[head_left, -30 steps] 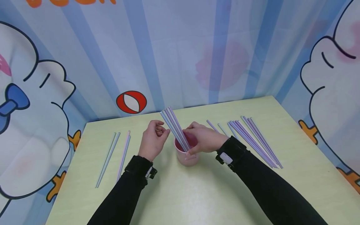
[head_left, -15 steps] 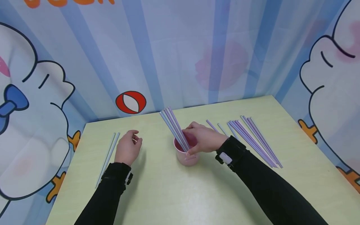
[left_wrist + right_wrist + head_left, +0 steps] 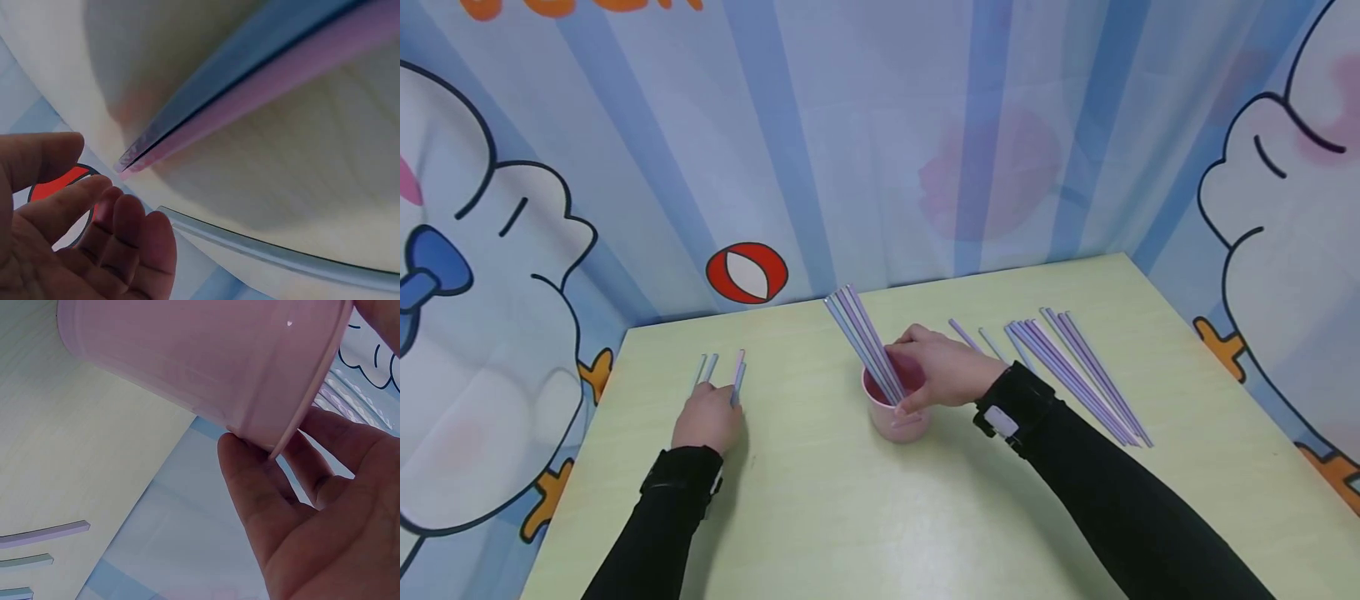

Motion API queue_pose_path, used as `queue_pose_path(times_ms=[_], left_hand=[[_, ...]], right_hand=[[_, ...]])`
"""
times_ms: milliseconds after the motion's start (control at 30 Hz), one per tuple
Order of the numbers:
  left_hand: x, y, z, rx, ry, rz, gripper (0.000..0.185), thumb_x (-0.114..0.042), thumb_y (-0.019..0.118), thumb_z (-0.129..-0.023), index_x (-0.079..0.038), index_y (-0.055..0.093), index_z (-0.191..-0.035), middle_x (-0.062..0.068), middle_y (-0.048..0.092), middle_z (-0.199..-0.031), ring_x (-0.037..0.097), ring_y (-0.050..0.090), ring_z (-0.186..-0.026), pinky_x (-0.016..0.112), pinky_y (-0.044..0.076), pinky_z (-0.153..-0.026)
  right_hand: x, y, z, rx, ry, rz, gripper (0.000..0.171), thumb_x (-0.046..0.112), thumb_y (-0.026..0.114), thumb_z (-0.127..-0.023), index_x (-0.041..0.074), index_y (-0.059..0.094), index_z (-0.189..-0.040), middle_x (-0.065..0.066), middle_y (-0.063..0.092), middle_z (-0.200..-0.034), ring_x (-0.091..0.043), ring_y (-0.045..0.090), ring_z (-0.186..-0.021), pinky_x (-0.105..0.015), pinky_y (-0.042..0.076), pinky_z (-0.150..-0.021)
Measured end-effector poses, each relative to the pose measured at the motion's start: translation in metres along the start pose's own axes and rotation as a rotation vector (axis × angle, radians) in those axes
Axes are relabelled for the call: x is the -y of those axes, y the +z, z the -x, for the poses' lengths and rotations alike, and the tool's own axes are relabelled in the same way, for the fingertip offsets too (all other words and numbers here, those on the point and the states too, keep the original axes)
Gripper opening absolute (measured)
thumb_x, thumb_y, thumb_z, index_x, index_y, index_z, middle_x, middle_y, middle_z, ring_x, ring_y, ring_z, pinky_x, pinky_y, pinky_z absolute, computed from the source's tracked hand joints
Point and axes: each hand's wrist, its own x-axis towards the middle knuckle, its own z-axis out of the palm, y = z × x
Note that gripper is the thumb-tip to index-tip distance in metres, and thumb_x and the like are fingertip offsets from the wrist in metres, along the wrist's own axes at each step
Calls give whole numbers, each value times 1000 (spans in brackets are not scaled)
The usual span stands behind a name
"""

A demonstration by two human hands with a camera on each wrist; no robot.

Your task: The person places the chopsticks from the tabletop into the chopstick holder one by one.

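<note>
Fingers (image 3: 917, 340) of the right hand (image 3: 943, 367) curl around the rim of the small pink plastic cup (image 3: 895, 417), thumb on the near side and the others over the far edge, so the hand grips it; the right wrist view shows the fingertips (image 3: 250, 481) pressed against the cup's lip (image 3: 281, 434). That cup stands upright near the middle of the pale yellow-green bench (image 3: 865, 517). A bundle of long thin blue and lilac chopsticks (image 3: 861, 337) stands in it, leaning up and to the left, with their tops fanned slightly apart.

Over on the left side of the bench, the left hand (image 3: 706, 419) lies low on the surface, knuckles up, over two pairs of chopsticks: a pale blue pair (image 3: 703, 368) and a lilac-and-blue pair (image 3: 739, 371), whose far ends stick out past the fingers. In the left wrist view the left fingers (image 3: 119, 231) are loosely bent and hold nothing, just beside the lilac-and-blue pair (image 3: 262, 100) and a pale blue stick (image 3: 275, 253).

To the right of the cup, a loose row of lilac and blue chopsticks (image 3: 1075, 375) lies flat on the bench, running diagonally, well apart from the right hand. Behind the bench hangs a blue striped cartoon backdrop (image 3: 880, 142) with a red-and-white ball (image 3: 747, 272) printed on it.
</note>
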Motion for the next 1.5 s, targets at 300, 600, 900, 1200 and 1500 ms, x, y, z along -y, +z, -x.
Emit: queue_pose_path(times_ms=[300, 600, 900, 1200, 1500], left_hand=[[-5, 3, 5, -6, 1, -79, 23, -7, 58, -92, 6, 64, -110, 25, 52, -91, 41, 58, -71, 53, 50, -61], [-2, 11, 3, -27, 25, -85, 20, -9, 62, -90, 5, 66, -103, 23, 52, -89, 40, 58, -71, 53, 50, -62], [-6, 11, 1, -13, 20, -72, 16, -8, 61, -91, 5, 68, -98, 21, 56, -89, 38, 60, -71, 52, 51, -62], [-16, 12, 1, 31, 10, 30, 8, -7, 63, -88, 0, 60, -86, 14, 60, -79, 33, 60, -72, 50, 49, -67], [-23, 19, 1, 46, 7, 53, 6, -4, 58, -89, -1, 56, -94, 14, 62, -78, 33, 61, -70, 49, 49, -64]], right_hand=[[0, 0, 0, -2, 9, -10, 83, 37, 88, -71, 15, 51, -142, 1, 47, -125, -15, 50, -111, -29, 45, -94], [0, 1, 0, 0, 11, -7, 84, 39, 87, -70, 16, 51, -142, 1, 47, -125, -15, 50, -111, -29, 45, -93], [1, 0, 0, 0, 11, -10, 84, 38, 88, -70, 16, 51, -142, 0, 48, -125, -16, 50, -111, -30, 45, -94], [2, -1, 0, 1, 15, -15, 85, 38, 88, -70, 15, 50, -142, 0, 47, -125, -17, 49, -112, -30, 45, -94], [2, 0, 0, 3, 25, -18, 84, 38, 88, -70, 15, 50, -142, 1, 47, -124, -15, 50, -110, -29, 46, -93]])
